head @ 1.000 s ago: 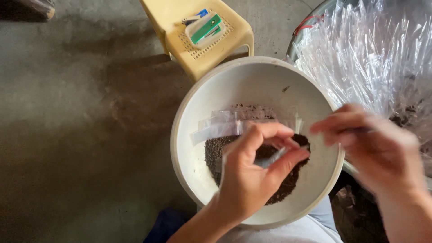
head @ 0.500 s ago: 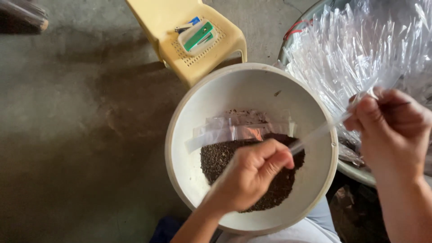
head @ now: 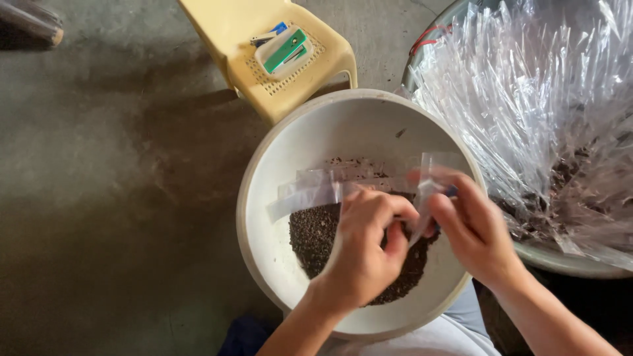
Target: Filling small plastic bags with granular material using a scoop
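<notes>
Over a white round bowl with dark crumbly soil heaped in its lower part, the left hand and the right hand meet, both pinching a small clear plastic sleeve between their fingertips. More clear sleeves lie across the bowl's inside. To the right a large basin holds a bundle of clear plastic bags. Above stands a yellow plastic stool carrying a green and white stapler on the concrete floor
</notes>
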